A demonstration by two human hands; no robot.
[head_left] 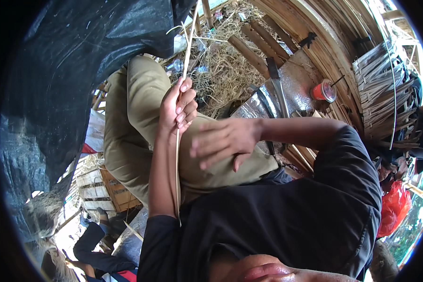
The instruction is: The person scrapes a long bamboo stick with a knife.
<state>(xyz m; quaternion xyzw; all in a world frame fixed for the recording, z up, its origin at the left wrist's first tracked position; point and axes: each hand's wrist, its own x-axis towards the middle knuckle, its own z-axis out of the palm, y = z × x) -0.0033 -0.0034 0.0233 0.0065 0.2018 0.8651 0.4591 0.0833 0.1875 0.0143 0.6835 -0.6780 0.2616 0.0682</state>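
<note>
My left hand (pixel 179 107) is closed round a long, thin, pale strip (pixel 187 61) that looks like split bamboo or cane. The strip runs upward past my fist, with a curled sliver (pixel 176 29) peeling off near its top. Its lower length (pixel 177 174) lies along my left forearm down to the sleeve. My right hand (pixel 228 141) hovers above my thigh in khaki trousers (pixel 197 164), fingers apart and slightly blurred, holding nothing. Beyond it a knife (pixel 281 96) with a dark handle rests on a shiny grey sheet (pixel 298 89).
Curly shavings (pixel 225 56) cover the ground ahead. A red cup (pixel 323 91) with a clear lid and straw stands right, beside long wooden slats (pixel 324 37). Black plastic sheeting (pixel 84 84) hangs left. A red bag (pixel 394 209) is far right; another person (pixel 96 246) sits lower left.
</note>
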